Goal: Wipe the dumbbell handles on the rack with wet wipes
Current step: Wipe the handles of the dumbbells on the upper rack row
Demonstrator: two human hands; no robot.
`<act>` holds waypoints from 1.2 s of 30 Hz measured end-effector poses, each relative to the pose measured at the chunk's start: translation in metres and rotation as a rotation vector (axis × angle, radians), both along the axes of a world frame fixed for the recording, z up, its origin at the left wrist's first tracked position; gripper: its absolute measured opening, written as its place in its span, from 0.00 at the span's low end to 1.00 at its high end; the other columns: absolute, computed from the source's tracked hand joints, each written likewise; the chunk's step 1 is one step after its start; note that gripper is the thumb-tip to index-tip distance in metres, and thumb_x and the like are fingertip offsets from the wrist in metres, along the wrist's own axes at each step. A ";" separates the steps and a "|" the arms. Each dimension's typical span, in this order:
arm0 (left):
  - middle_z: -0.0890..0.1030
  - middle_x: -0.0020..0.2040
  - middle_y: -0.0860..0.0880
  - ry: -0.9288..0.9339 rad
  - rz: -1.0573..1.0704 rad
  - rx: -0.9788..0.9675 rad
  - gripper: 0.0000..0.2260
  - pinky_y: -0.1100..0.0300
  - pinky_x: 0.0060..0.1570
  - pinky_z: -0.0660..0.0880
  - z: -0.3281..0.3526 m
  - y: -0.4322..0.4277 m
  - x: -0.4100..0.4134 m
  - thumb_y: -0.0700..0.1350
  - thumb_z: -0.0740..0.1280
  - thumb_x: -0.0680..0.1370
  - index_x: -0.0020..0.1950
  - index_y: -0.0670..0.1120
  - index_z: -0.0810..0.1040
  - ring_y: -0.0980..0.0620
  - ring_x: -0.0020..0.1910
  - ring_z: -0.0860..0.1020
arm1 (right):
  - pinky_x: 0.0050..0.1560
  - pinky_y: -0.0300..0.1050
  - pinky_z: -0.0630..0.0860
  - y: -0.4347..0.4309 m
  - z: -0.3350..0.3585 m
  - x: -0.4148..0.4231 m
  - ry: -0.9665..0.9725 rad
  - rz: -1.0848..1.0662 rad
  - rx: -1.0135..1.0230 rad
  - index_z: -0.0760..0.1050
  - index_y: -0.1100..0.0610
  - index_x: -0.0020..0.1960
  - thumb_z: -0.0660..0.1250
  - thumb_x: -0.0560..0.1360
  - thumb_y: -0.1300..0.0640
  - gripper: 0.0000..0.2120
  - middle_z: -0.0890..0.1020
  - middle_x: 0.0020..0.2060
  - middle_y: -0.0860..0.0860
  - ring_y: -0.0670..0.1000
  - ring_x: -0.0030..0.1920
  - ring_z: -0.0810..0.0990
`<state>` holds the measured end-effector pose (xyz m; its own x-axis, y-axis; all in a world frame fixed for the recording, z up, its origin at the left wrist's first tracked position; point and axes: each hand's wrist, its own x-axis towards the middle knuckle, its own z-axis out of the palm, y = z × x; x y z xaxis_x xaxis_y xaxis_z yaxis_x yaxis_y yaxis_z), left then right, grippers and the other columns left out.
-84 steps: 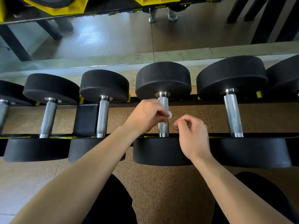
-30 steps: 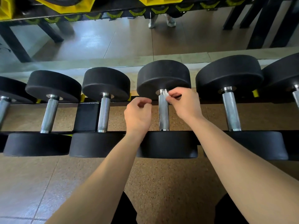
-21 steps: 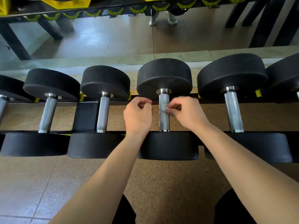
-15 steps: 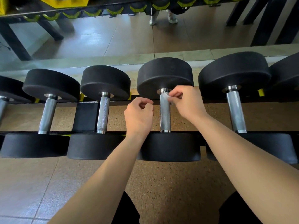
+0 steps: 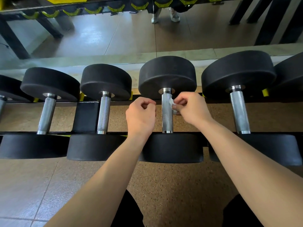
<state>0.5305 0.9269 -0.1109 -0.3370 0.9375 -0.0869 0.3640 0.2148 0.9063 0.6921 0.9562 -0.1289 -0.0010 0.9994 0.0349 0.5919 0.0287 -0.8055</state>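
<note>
Low black rack (image 5: pixel 85 117) on speckled cork floor (image 5: pixel 172 185); mirror (image 5: pixel 114 35) behind. Black dumbbells (image 5: pixel 105 81) in a row. Right hand (image 5: pixel 191 108) pinches white wet wipe (image 5: pixel 173 106) against the centre handle (image 5: pixel 167 118), near its far end; left hand (image 5: pixel 141 117) clenched, empty, just beside.

Open between the chrome handles (image 5: pixel 167 115) across mid-frame, hemmed above and below by black dumbbell heads (image 5: pixel 167 74), narrowed left of centre by a black rack bracket (image 5: pixel 86 116).

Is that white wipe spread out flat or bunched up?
Bunched up. The wet wipe shows only as a small crumpled wad, pinched by the right hand against the side of the dumbbell handle.
</note>
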 end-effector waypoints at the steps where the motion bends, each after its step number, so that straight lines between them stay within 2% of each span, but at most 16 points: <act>1: 0.84 0.42 0.54 0.003 -0.003 -0.001 0.09 0.46 0.53 0.81 0.000 0.000 0.000 0.42 0.65 0.78 0.46 0.54 0.82 0.52 0.47 0.83 | 0.46 0.47 0.84 -0.002 0.000 0.001 -0.005 0.034 -0.025 0.79 0.48 0.42 0.74 0.75 0.58 0.08 0.83 0.38 0.45 0.43 0.39 0.83; 4: 0.84 0.43 0.54 0.015 -0.008 -0.004 0.09 0.47 0.54 0.81 0.000 0.001 0.000 0.42 0.65 0.78 0.46 0.54 0.82 0.52 0.47 0.82 | 0.44 0.43 0.82 -0.017 0.005 0.005 -0.090 0.197 -0.120 0.79 0.47 0.41 0.76 0.73 0.55 0.07 0.83 0.37 0.45 0.42 0.38 0.83; 8: 0.83 0.43 0.53 0.015 -0.014 -0.009 0.09 0.47 0.54 0.81 0.001 0.000 0.001 0.42 0.64 0.78 0.46 0.54 0.82 0.52 0.47 0.82 | 0.39 0.35 0.73 -0.021 0.015 0.007 -0.223 0.348 -0.198 0.80 0.46 0.39 0.78 0.71 0.56 0.08 0.82 0.36 0.42 0.39 0.37 0.81; 11: 0.83 0.43 0.53 0.021 -0.017 -0.011 0.09 0.47 0.54 0.81 0.001 0.001 0.001 0.42 0.64 0.78 0.46 0.53 0.82 0.52 0.47 0.82 | 0.40 0.35 0.73 -0.012 0.016 0.002 -0.189 0.295 -0.094 0.83 0.48 0.45 0.76 0.73 0.54 0.03 0.82 0.39 0.42 0.39 0.41 0.80; 14: 0.83 0.42 0.53 0.012 -0.007 -0.011 0.09 0.47 0.53 0.81 0.001 0.001 0.000 0.42 0.64 0.78 0.47 0.53 0.82 0.52 0.46 0.82 | 0.40 0.34 0.71 -0.007 0.015 -0.003 -0.178 0.225 -0.009 0.84 0.50 0.48 0.75 0.74 0.54 0.04 0.82 0.42 0.44 0.40 0.42 0.79; 19: 0.83 0.42 0.53 0.012 -0.012 -0.005 0.09 0.47 0.52 0.81 0.003 0.000 0.000 0.42 0.63 0.78 0.46 0.53 0.82 0.52 0.45 0.82 | 0.44 0.41 0.78 -0.016 0.018 -0.005 -0.365 0.447 -0.126 0.84 0.49 0.45 0.76 0.72 0.51 0.03 0.83 0.41 0.44 0.41 0.42 0.80; 24: 0.83 0.43 0.52 -0.002 -0.020 0.001 0.09 0.48 0.51 0.82 0.004 -0.002 0.001 0.41 0.63 0.78 0.48 0.52 0.82 0.52 0.45 0.82 | 0.37 0.33 0.68 0.004 0.019 -0.011 -0.293 0.255 0.085 0.85 0.51 0.47 0.75 0.74 0.52 0.04 0.78 0.38 0.41 0.40 0.38 0.77; 26: 0.83 0.43 0.52 -0.010 -0.016 0.002 0.09 0.48 0.51 0.82 0.005 -0.001 0.000 0.41 0.63 0.78 0.48 0.51 0.82 0.52 0.45 0.82 | 0.38 0.33 0.68 0.005 0.018 -0.014 -0.280 0.216 0.141 0.84 0.53 0.48 0.75 0.75 0.53 0.04 0.77 0.39 0.43 0.40 0.38 0.76; 29: 0.83 0.43 0.52 -0.026 -0.016 -0.004 0.09 0.48 0.52 0.81 0.004 -0.001 0.000 0.40 0.63 0.77 0.46 0.52 0.82 0.51 0.45 0.82 | 0.43 0.39 0.76 -0.008 0.018 -0.011 -0.341 0.397 0.015 0.84 0.51 0.46 0.75 0.74 0.51 0.04 0.81 0.42 0.44 0.41 0.41 0.79; 31: 0.83 0.42 0.53 -0.023 -0.022 -0.007 0.09 0.49 0.52 0.81 0.004 -0.001 0.000 0.41 0.63 0.78 0.46 0.52 0.81 0.52 0.45 0.82 | 0.45 0.40 0.77 -0.014 0.020 -0.008 -0.404 0.512 -0.065 0.84 0.50 0.46 0.76 0.73 0.53 0.03 0.82 0.43 0.45 0.42 0.42 0.80; 32: 0.83 0.42 0.53 -0.023 -0.024 -0.006 0.09 0.49 0.51 0.81 0.004 0.000 -0.001 0.41 0.63 0.78 0.46 0.53 0.81 0.52 0.45 0.82 | 0.44 0.39 0.76 -0.011 0.022 -0.007 -0.408 0.508 -0.044 0.84 0.50 0.46 0.75 0.73 0.54 0.03 0.82 0.42 0.45 0.42 0.42 0.80; 36: 0.83 0.42 0.52 -0.030 -0.028 0.002 0.09 0.50 0.51 0.82 0.005 -0.001 -0.001 0.41 0.64 0.78 0.47 0.52 0.81 0.52 0.45 0.82 | 0.40 0.34 0.70 0.012 0.022 -0.012 -0.355 0.249 0.182 0.83 0.53 0.48 0.73 0.76 0.54 0.03 0.77 0.40 0.44 0.40 0.39 0.76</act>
